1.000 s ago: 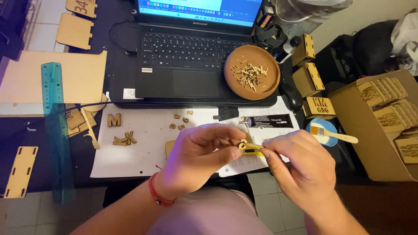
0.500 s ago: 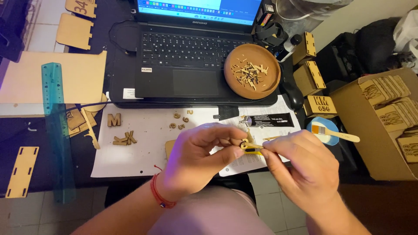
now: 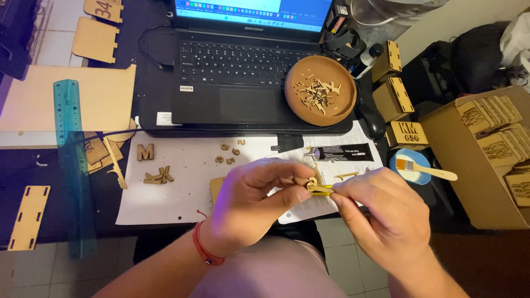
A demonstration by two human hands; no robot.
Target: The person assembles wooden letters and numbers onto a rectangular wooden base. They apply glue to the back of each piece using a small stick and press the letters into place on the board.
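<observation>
— What's nearest, right over the lap?

— Both hands, met in front of the desk (image 3: pixel 33 165) edge. The left hand (image 3: pixel 251 207), with a red cord bracelet (image 3: pixel 204 251) on its wrist, has thumb and forefinger pinching a small curled cut-out piece of pale wood (image 3: pixel 311 182). The right hand (image 3: pixel 383 212) has its fingers pressed together around a thin yellow tool (image 3: pixel 322 190), whose tip touches that piece.

— How does the piece look?

— Tiny, light brown, flat, with a rounded hooked outline; the fingers hide most of it. It is held in the air above the near edge of the white paper sheet (image 3: pixel 182 187).

— And on the sheet?

— A wooden letter M (image 3: pixel 145 152) at the left, more small wooden characters (image 3: pixel 160 175) just below it, and a few tiny ones (image 3: pixel 229 153) near the middle. A black glue tube (image 3: pixel 342 153) lies at the far right of the sheet.

— Farther out?

— A blue-green translucent ruler (image 3: pixel 70 160) to the left, a small brush on a blue lid (image 3: pixel 422 168) to the right, beside a cardboard box of engraved wooden plaques (image 3: pixel 486 160). Beyond the sheet sits an open black laptop (image 3: pixel 243 77), with a round brown dish of wooden scraps (image 3: pixel 320 91) resting on its right corner.
</observation>
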